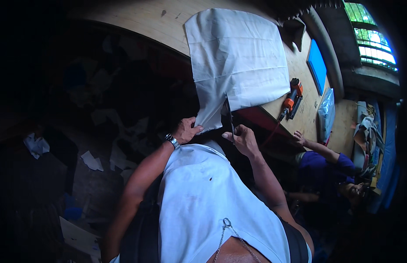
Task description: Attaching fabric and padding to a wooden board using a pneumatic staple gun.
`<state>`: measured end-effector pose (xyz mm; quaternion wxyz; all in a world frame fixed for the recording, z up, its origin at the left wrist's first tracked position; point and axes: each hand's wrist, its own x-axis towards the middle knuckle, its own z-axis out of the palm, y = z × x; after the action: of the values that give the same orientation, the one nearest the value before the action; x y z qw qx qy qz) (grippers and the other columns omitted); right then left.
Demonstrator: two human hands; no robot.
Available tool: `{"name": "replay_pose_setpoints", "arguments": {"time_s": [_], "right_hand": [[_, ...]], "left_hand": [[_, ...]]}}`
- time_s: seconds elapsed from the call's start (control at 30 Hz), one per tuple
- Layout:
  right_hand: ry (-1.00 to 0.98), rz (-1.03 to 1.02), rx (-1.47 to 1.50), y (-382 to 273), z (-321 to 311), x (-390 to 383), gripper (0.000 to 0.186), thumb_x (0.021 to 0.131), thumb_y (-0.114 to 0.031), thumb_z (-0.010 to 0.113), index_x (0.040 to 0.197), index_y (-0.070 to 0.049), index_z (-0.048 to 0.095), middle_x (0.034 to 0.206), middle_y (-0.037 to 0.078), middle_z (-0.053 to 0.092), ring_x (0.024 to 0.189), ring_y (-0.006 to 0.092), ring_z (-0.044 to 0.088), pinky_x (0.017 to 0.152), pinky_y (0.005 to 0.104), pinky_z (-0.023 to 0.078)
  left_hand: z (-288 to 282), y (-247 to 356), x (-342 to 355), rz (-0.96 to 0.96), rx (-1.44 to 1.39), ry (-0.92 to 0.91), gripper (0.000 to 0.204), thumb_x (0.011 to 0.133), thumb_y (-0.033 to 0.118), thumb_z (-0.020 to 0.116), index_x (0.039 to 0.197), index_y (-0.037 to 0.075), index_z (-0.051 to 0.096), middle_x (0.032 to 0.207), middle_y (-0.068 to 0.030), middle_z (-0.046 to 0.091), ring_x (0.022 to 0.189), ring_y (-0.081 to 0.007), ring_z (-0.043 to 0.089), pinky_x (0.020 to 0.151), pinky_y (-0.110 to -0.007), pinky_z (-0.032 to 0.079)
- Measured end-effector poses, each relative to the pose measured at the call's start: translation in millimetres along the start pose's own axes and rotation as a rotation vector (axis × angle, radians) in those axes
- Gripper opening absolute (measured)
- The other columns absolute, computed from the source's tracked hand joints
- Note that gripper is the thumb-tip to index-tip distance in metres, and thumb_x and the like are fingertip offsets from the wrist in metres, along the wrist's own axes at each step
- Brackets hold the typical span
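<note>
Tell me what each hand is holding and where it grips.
Left hand pinches the white cloth at its hanging lower edge. Right hand grips scissors by the handles, blades up in the cloth's cut.

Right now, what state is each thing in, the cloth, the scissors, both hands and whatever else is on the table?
White cloth: spread flat on the table, partly cut from its near edge.
Scissors: blades in the cut.
Left hand: pinching the hanging strip of cloth.
Right hand: gripping the scissors.
Orange power tool: lying idle on the wooden table.
Blue board: lying flat.
</note>
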<state>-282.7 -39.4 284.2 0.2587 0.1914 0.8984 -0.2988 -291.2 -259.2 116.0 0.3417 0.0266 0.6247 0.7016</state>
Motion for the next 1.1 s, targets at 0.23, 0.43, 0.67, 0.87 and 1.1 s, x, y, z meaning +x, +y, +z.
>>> {"name": "replay_pose_setpoints", "arguments": {"time_s": [0.23, 0.43, 0.67, 0.87, 1.1], "right_hand": [[0.014, -0.084, -0.085, -38.2, -12.6, 49.0, 0.058, 0.072, -0.053, 0.084, 0.073, -0.001, 0.059, 0.063, 0.007, 0.059, 0.063, 0.0135, 0.055, 0.059, 0.0321, 0.047], [0.019, -0.175, 0.013, -82.6, -22.5, 105.6, 0.055, 0.077, -0.051, 0.081, 0.073, 0.000, 0.061, 0.061, 0.003, 0.058, 0.055, 0.0108, 0.054, 0.050, 0.0286, 0.043], [-0.076, -0.321, 0.102, -166.3, -36.1, 167.5, 0.054, 0.080, -0.055, 0.077, 0.066, -0.008, 0.055, 0.057, -0.002, 0.049, 0.046, 0.0068, 0.043, 0.041, 0.0252, 0.032], [-0.020, -0.401, -0.089, -193.5, -26.8, 231.4, 0.055, 0.079, -0.058, 0.077, 0.065, -0.008, 0.058, 0.058, 0.000, 0.052, 0.045, 0.0086, 0.044, 0.041, 0.0267, 0.032], [-0.289, -0.470, 0.018, -182.7, 42.5, 126.5, 0.027, 0.079, -0.024, 0.083, 0.090, -0.003, 0.068, 0.080, 0.006, 0.071, 0.077, 0.0079, 0.064, 0.065, 0.0283, 0.050]], "left_hand": [[-10.8, -14.3, -12.8, -0.026, 0.138, 0.075, 0.027, 0.089, 0.020, 0.070, 0.109, 0.001, 0.068, 0.088, -0.0056, 0.072, 0.076, -0.0086, 0.061, 0.072, -0.029, 0.051], [-18.9, -13.5, -34.5, 0.032, 0.146, 0.251, 0.025, 0.087, 0.022, 0.070, 0.090, -0.002, 0.064, 0.071, -0.0105, 0.066, 0.065, -0.0114, 0.059, 0.061, -0.034, 0.049], [-26.8, -37.3, -72.6, -0.060, 0.217, 0.283, 0.025, 0.085, 0.023, 0.068, 0.091, -0.001, 0.064, 0.076, -0.0189, 0.067, 0.067, -0.0248, 0.066, 0.064, -0.040, 0.050], [-21.8, -97.4, -92.1, -0.079, 0.348, 0.486, 0.024, 0.081, 0.021, 0.063, 0.092, 0.001, 0.067, 0.085, -0.0230, 0.068, 0.080, -0.0388, 0.067, 0.068, -0.045, 0.052], [-54.6, -265.6, -238.7, -0.369, 0.469, 0.888, 0.010, 0.076, 0.009, 0.068, 0.085, 0.004, 0.068, 0.084, -0.0165, 0.067, 0.078, -0.0299, 0.066, 0.073, -0.041, 0.054]]}}
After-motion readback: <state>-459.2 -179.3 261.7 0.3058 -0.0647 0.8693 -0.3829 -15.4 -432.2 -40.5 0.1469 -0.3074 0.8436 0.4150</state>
